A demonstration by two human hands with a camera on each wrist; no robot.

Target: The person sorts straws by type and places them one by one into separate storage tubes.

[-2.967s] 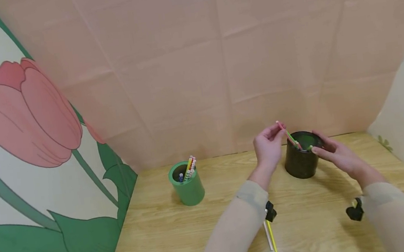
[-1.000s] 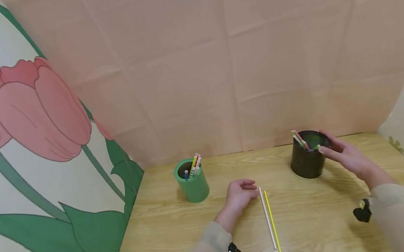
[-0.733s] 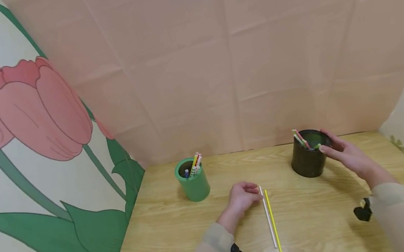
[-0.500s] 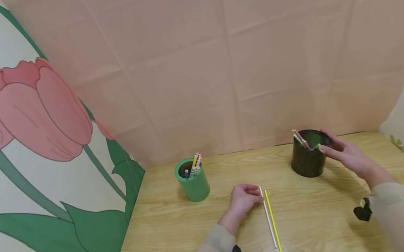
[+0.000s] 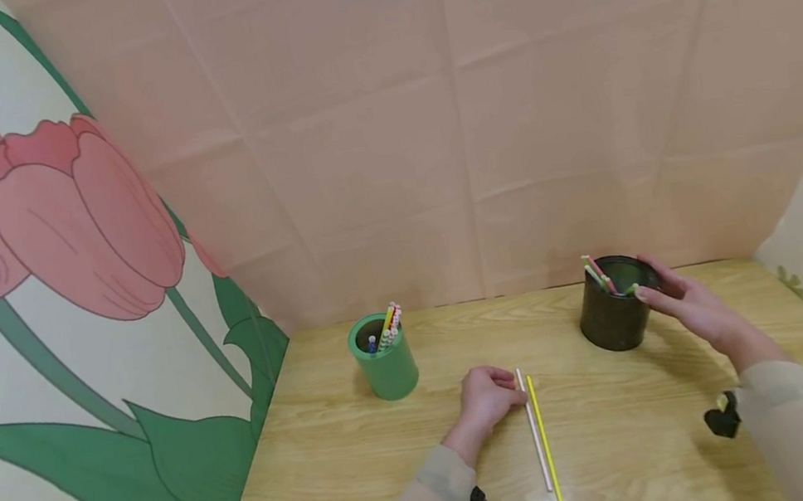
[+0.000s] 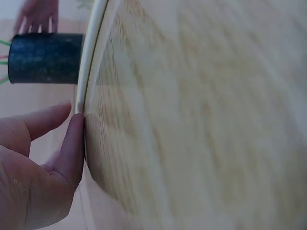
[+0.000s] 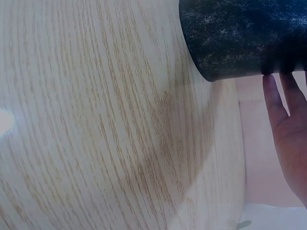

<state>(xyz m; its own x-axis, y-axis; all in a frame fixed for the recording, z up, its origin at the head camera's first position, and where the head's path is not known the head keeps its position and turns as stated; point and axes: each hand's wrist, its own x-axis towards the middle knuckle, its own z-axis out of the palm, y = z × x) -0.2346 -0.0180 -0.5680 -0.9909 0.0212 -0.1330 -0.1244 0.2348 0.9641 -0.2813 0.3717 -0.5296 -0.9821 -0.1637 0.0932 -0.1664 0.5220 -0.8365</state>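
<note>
In the head view, a thin white stick (image 5: 534,430) and a thin yellow stick (image 5: 544,442) lie side by side on the wooden table. My left hand (image 5: 487,399) is low at the white stick's far end, its fingertips touching or almost touching it. The left wrist view shows a gap between two of its fingertips. My right hand (image 5: 691,311) holds the upright black cup (image 5: 613,320) by its right side, thumb near the rim. Several pink and green sticks (image 5: 597,272) lean inside this cup. Straight fingers (image 7: 274,98) touch the cup wall in the right wrist view.
A green cup (image 5: 390,375) with several colourful, white-ended sticks (image 5: 388,327) stands to the left of my left hand. Pinkish sheeting (image 5: 361,163) covers the wall behind the table (image 5: 324,477). A tulip mural (image 5: 75,224) is on the left wall.
My left hand has let go of a pink stick at the black cup, come down to the table, and edged right against the white stick. My right hand has stayed on the cup.
</note>
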